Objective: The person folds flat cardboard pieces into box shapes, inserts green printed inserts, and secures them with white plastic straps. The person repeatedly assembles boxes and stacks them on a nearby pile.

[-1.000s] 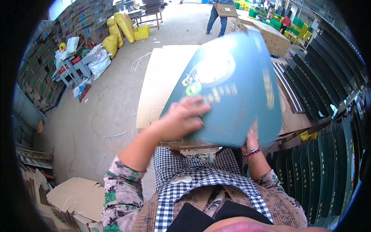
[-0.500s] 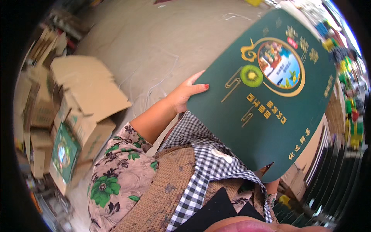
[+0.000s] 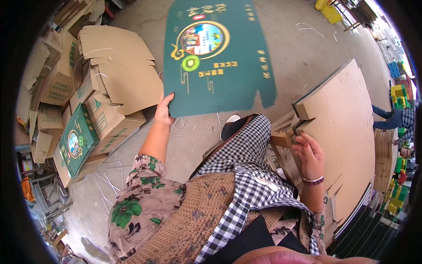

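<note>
A dark green cardboard sheet [image 3: 228, 79], printed with a kiwi slice and a gold-ringed picture, stands out ahead of me. My left hand [image 3: 165, 112] grips it by its lower left corner, thumb on the printed face. The sheet's lower right edge has a notch cut into it. On the right, my right hand [image 3: 309, 156] is raised with fingers loosely bent and apart, holding nothing. It is close to the left edge of a large plain brown cardboard sheet [image 3: 347, 127], which lies on a wooden support [image 3: 281, 141].
Brown cartons [image 3: 105, 132] are piled at the left, with a flap [image 3: 118, 66] folded out and a green printed box [image 3: 79, 141] among them. White straps [image 3: 110, 180] litter the floor. Dark green stacked sheets [image 3: 373, 233] stand at the lower right. Another person [image 3: 395, 121] is at the far right.
My left hand has swung the green sheet left and away from my body, turning it more upright. My right hand, mostly hidden behind the sheet before, now shows empty beside the brown cardboard.
</note>
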The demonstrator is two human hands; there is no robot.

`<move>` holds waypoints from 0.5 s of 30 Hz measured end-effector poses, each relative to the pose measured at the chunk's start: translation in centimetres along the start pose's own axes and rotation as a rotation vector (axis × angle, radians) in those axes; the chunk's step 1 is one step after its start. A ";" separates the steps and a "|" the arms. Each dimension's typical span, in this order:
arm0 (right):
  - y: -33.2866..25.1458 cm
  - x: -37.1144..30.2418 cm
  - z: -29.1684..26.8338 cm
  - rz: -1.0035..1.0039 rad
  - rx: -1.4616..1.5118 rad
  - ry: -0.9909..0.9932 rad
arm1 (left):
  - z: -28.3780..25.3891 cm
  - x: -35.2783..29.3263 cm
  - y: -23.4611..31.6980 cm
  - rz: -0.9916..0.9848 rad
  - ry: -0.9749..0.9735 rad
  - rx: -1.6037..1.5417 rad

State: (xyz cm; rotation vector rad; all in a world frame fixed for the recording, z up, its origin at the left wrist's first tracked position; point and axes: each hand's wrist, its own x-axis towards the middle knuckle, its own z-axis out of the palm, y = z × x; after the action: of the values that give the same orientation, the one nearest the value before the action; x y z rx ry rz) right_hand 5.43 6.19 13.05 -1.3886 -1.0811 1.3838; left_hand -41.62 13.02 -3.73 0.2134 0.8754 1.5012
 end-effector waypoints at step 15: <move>-6.4 -6.7 1.7 0.113 -0.130 0.082 | -3.3 16.5 11.9 -0.042 0.751 0.220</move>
State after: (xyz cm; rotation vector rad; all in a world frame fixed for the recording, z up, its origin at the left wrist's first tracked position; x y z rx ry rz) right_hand 3.74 1.26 20.92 -1.6082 -1.0687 1.3440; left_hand -55.53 28.25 -4.68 -0.2305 1.6327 1.4516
